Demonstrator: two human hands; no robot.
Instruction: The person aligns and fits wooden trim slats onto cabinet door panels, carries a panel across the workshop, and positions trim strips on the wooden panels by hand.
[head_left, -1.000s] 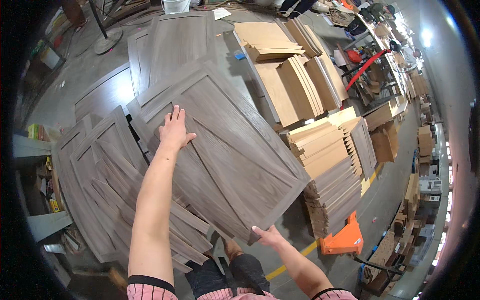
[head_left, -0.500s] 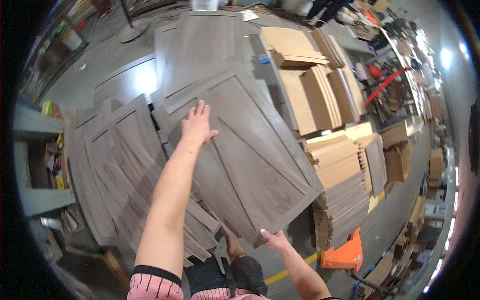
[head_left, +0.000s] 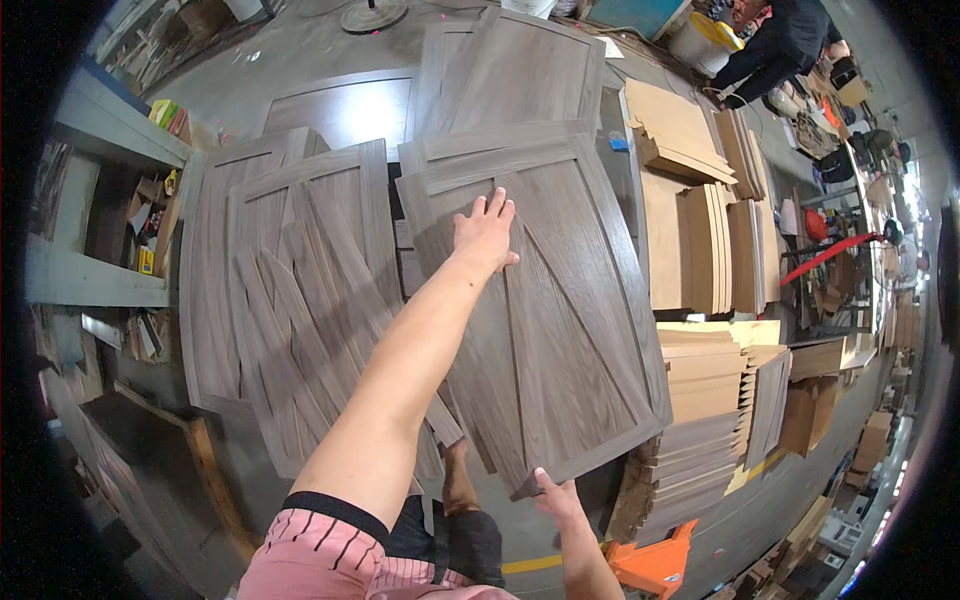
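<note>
A grey wood-grain cabinet door panel with a raised frame and a slanted strip lies in front of me, overlapping other panels beneath it. My left hand rests flat on its upper part, fingers spread. At the panel's near edge, close to the lower corner, my right hand grips it with the thumb on top; the other fingers are hidden underneath. Left of it, loose grey strips lie across another framed panel.
Farther off lie more grey panels. To the right stand stacks of tan boards and grey-edged boards, with an orange pallet jack part below. Shelving is at left. Another person bends at the far right.
My view has turned, so the scene sits differently in the picture. Both hands keep their places on the panel. More of the other person shows at the far right.
</note>
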